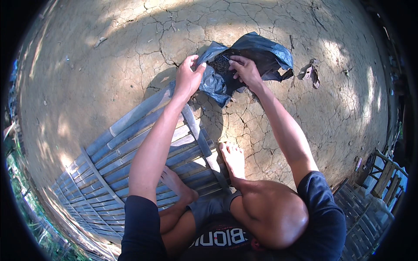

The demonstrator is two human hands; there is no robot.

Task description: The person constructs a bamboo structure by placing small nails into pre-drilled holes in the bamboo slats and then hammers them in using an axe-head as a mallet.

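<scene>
A crumpled black plastic bag (261,45) lies opened out on the ground in front of me. Inside it sits a dark heap of thin, wiry pieces (220,64), too fine to name. My left hand (189,79) is at the bag's left edge, its thumb and fingers closed on the plastic. Over the bag's mouth, my right hand (246,71) has its thumb and forefinger pinched together beside the heap. A thin, pale sliver shows near those fingertips, but what it is cannot be made out.
A bamboo slat platform (143,143) stretches to the lower left, under my folded leg. My bare foot (233,158) rests on the cracked earth (270,143). Dry leaves (311,75) lie right of the bag. At the lower right are a woven panel (359,217) and wooden pieces (385,180).
</scene>
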